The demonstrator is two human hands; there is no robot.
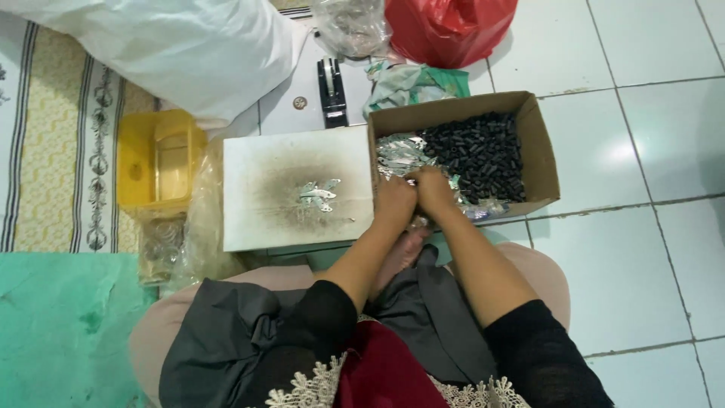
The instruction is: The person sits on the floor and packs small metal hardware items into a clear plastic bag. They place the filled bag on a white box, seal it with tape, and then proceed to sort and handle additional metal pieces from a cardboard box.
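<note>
Two kinds of small parts fill the cardboard box (pixel 540 162) in front of me: a heap of black cylindrical pieces (pixel 477 155) toward its far right, and a spread of thin silvery metal strips (pixel 400 153) along its left and near side. My hands meet over the near left corner of that box, right where the silver strips lie. My left hand (pixel 394 202) and my right hand (pixel 434 193) press knuckle to knuckle, fingers curled down and bunched together; a glint of silver shows just at the fingertips where the two hands join, but whatever I pinch there is too hidden for me to tell its shape, or whether the fingers are clamped on it.

Just left of the box, touching its side, lies a white board (pixel 298 189) with a dark scorched smear in its middle, and a few silvery strips (pixel 319 194) rest on that smear, well apart from my hands. Beyond the board stands a black stapler (pixel 331 91). A yellow plastic container (pixel 158 159) sits farther left, on a patterned mat. Behind the box lie a red plastic bag (pixel 449 26) and a clear bag (pixel 353 26) on the white floor tiles (pixel 642 249).
</note>
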